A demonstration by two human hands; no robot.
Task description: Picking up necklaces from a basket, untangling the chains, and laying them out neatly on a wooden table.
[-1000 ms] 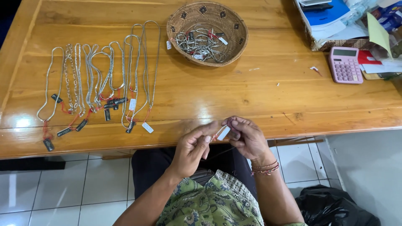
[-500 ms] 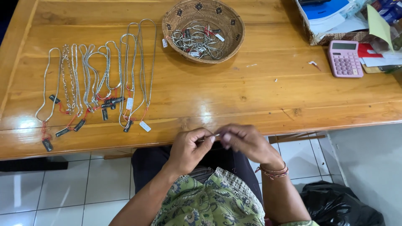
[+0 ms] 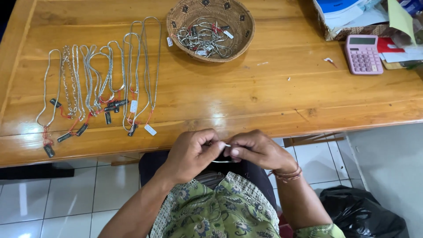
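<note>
Both hands meet just off the table edge: left hand and right hand pinch a thin chain between closed fingertips, held close for fine work; tagged chains lie sorted in rows beside the basket.

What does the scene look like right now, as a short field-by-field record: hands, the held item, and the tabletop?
left hand: left hand pinching a thin silver chain with a small white tag, just below the table edge
right hand: right hand pinching the same chain, fingertips meeting the left
table: glossy wooden table
laid out: row of silver chains with red-tied tags, at left
basket: round woven basket holding tangled silver chains
far right: pink calculator beside papers
floor: black plastic bag
</note>
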